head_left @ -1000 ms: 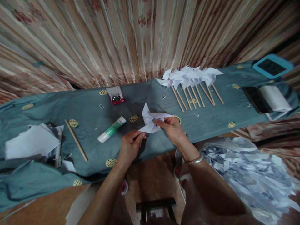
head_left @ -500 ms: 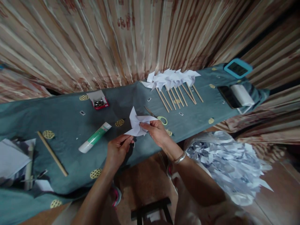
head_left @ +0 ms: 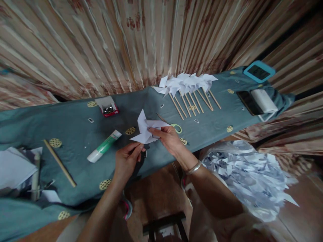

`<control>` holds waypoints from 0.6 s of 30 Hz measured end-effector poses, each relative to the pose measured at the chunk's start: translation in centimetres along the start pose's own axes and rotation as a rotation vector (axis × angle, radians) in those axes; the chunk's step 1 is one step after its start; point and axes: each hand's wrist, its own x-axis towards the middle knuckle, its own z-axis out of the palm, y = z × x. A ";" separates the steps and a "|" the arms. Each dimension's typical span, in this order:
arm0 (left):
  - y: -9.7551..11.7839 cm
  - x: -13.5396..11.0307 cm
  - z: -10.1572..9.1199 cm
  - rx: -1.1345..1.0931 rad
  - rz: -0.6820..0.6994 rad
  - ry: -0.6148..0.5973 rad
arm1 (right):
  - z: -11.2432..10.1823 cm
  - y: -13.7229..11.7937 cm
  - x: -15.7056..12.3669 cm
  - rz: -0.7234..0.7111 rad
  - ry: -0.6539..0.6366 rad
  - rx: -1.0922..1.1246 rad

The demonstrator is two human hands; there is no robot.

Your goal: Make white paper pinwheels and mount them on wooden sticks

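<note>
A white paper pinwheel point(head_left: 143, 131) is held over the table, its folded blades spread out. My right hand point(head_left: 171, 139) is closed on its right side, the thumb pressed at a small dark spot in the centre. Just below the lower blade, my left hand point(head_left: 127, 159) is pinched, thumb against forefinger; what lies between those fingertips is too small to make out. Scissors point(head_left: 176, 128) with a light green handle rest behind my right hand. To the left lies a green and white tube point(head_left: 104, 146).
Finished pinwheels point(head_left: 186, 84) on wooden sticks lie in a row at the back. An open red box point(head_left: 109, 109) holds small metal pieces. A loose stick point(head_left: 59, 163) and paper sheets point(head_left: 15, 168) are at left. A bag of folded paper point(head_left: 247, 178) stands at right.
The left fingers have come off the pinwheel's lower-left blade and are now just beneath it. The pinwheel has shifted slightly up and left, still in my right hand.
</note>
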 end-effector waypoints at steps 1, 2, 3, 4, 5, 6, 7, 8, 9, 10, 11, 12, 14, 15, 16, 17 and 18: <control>0.0 0.0 0.1 -0.015 0.001 0.008 | 0.1 0.0 0.0 0.002 0.016 0.001; -0.1 0.0 0.2 -0.030 0.002 0.013 | 0.3 0.0 0.0 0.007 0.030 -0.001; -0.2 0.0 0.2 -0.040 0.009 0.022 | 0.3 0.0 0.0 0.008 0.039 -0.007; -0.2 0.0 0.2 -0.052 0.013 0.026 | 0.4 0.1 0.0 0.008 0.049 -0.015; -0.3 0.0 0.3 -0.063 0.016 0.036 | 0.4 0.2 0.0 0.008 0.056 -0.020; -0.4 0.0 0.3 -0.071 0.017 0.043 | 0.4 0.3 0.0 0.007 0.059 -0.023; -0.4 0.0 0.3 -0.081 0.017 0.046 | 0.4 0.3 0.0 0.005 0.062 -0.023; -0.6 0.0 0.3 -0.094 0.017 0.045 | 0.3 0.4 0.0 0.004 0.064 -0.020; -0.7 -0.1 0.3 -0.111 0.017 0.038 | 0.3 0.3 0.0 0.002 0.064 -0.016; -0.8 -0.1 0.3 -0.132 0.018 0.024 | 0.3 0.3 0.0 -0.001 0.062 -0.012; -1.0 -0.1 0.3 -0.153 0.021 0.009 | 0.2 0.2 0.0 -0.002 0.061 -0.008; -1.1 -0.2 0.3 -0.170 0.026 -0.009 | 0.2 0.2 0.0 -0.002 0.061 -0.002; -1.4 -0.3 0.3 -0.182 0.041 -0.032 | 0.1 0.0 0.0 0.007 0.053 0.015; -1.4 -0.3 0.3 -0.171 0.053 -0.034 | 0.1 0.0 0.0 0.011 0.049 0.027; -1.5 -0.3 0.4 -0.154 0.068 -0.030 | 0.1 0.0 0.0 0.016 0.045 0.041; -1.5 -0.3 0.4 -0.131 0.084 -0.024 | 0.1 0.0 0.0 0.021 0.044 0.056; -1.5 -0.4 0.5 -0.108 0.104 -0.016 | 0.0 0.0 0.1 0.026 0.044 0.071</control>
